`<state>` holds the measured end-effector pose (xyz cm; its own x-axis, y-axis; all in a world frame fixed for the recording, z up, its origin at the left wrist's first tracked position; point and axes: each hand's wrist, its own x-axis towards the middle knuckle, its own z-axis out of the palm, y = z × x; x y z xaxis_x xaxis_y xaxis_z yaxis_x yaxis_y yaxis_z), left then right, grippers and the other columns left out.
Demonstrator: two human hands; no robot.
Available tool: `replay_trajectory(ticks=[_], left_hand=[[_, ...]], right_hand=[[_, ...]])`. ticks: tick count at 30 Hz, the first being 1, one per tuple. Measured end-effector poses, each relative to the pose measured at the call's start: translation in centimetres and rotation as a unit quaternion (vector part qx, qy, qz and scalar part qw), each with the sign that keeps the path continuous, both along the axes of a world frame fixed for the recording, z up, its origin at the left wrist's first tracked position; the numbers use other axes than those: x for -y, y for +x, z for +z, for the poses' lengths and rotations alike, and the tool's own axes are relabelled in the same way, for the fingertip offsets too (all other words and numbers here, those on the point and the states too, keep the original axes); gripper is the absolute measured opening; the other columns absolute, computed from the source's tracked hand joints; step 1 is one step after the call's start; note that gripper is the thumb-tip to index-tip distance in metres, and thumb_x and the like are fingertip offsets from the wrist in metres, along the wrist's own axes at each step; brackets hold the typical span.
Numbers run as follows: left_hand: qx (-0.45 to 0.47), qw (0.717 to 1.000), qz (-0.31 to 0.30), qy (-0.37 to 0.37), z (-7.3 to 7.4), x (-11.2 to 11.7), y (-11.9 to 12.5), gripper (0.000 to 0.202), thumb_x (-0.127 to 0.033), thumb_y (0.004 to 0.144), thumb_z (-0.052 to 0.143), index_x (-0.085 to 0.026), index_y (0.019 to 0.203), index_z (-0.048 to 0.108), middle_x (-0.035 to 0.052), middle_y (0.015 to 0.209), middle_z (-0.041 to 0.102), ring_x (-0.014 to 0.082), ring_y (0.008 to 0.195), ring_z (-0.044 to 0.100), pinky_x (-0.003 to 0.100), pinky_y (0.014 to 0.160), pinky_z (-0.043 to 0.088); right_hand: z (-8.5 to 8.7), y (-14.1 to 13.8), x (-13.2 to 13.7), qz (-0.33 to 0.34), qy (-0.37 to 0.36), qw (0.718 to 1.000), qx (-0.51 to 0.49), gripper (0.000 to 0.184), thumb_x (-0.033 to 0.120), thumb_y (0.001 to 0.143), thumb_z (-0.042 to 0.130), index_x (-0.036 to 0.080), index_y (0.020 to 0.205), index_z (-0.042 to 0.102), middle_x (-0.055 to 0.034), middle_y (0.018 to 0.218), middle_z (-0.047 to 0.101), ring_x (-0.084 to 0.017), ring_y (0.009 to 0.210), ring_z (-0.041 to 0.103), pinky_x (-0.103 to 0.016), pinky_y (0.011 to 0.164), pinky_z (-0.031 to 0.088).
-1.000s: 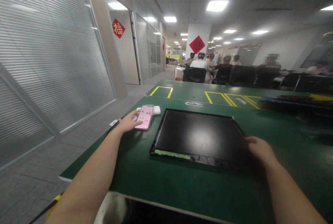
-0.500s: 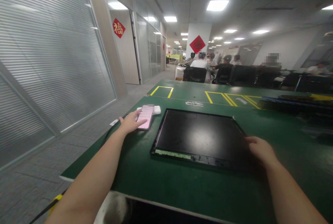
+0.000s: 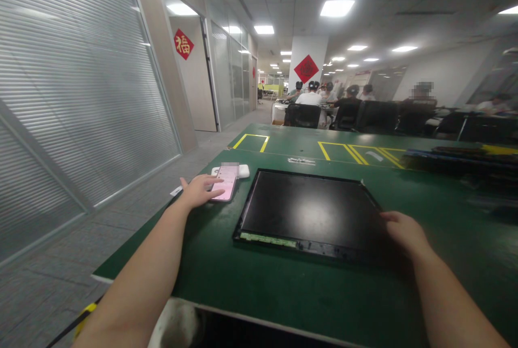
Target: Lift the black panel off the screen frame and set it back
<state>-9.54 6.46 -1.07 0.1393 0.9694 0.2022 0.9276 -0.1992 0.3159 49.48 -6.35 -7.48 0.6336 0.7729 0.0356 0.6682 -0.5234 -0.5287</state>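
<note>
A phone with a lit pinkish screen rests on the green table, its far end on a white device. My left hand reaches over the phone's left side, fingers spread and tips at the screen. To the right lies a black flat display panel, its dark screen facing up, with a green circuit strip along its near edge. My right hand grips the panel's right edge; the thumb shows on top and the other fingers are mostly hidden.
The green table bears yellow tape outlines toward its far side. Dark flat parts are piled at the far right. Black chairs and several seated people are beyond. A glass partition with blinds stands left.
My left hand has shifted slightly left and its fingers have drawn back a little on the phone screen. My right hand and the display panel keep their places.
</note>
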Motion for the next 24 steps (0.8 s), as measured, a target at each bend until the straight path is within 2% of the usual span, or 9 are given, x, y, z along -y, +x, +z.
replay_trajectory(ticks=[9,16,21,24], left_hand=[[-0.008,0.999,-0.03,-0.022,-0.06,-0.17,-0.4,0.035,-0.048,0.086,0.064,-0.033,0.116,0.074,0.0118,0.143,0.057,0.0445,0.137,0.041,0.083,0.102,-0.005],[0.0,0.999,-0.031,-0.018,0.0,-0.08,-0.18,0.03,-0.043,0.086,0.066,-0.032,0.112,0.076,0.0125,0.143,0.058,0.0449,0.136,0.042,0.082,0.103,-0.004],[0.082,0.996,0.014,-0.03,0.0,-0.35,-0.17,0.037,-0.04,0.093,0.055,-0.033,0.127,0.068,0.0092,0.143,0.059,0.042,0.138,0.043,0.078,0.108,-0.002],[0.112,0.993,0.03,-0.033,0.01,-0.51,-0.29,0.042,-0.035,0.092,0.057,-0.033,0.133,0.063,0.0084,0.144,0.057,0.0408,0.14,0.041,0.075,0.111,0.0]], right_hand=[[-0.55,0.46,-0.15,-0.002,0.011,1.0,0.003,0.04,0.019,0.064,0.062,0.02,0.101,0.077,-0.0116,0.096,0.075,-0.026,0.084,0.069,-0.031,0.071,0.051],[-0.35,0.31,-0.12,-0.003,0.006,1.0,0.004,0.041,0.019,0.064,0.062,0.02,0.102,0.077,-0.0124,0.101,0.074,-0.028,0.09,0.069,-0.033,0.074,0.051],[-0.29,0.19,-0.04,0.0,0.008,1.0,0.005,0.041,0.019,0.064,0.062,0.021,0.102,0.077,-0.012,0.104,0.074,-0.028,0.093,0.069,-0.033,0.075,0.051],[-0.46,0.3,-0.06,-0.003,0.015,1.0,0.005,0.041,0.019,0.064,0.062,0.021,0.102,0.077,-0.0119,0.103,0.074,-0.027,0.091,0.069,-0.032,0.074,0.051]])
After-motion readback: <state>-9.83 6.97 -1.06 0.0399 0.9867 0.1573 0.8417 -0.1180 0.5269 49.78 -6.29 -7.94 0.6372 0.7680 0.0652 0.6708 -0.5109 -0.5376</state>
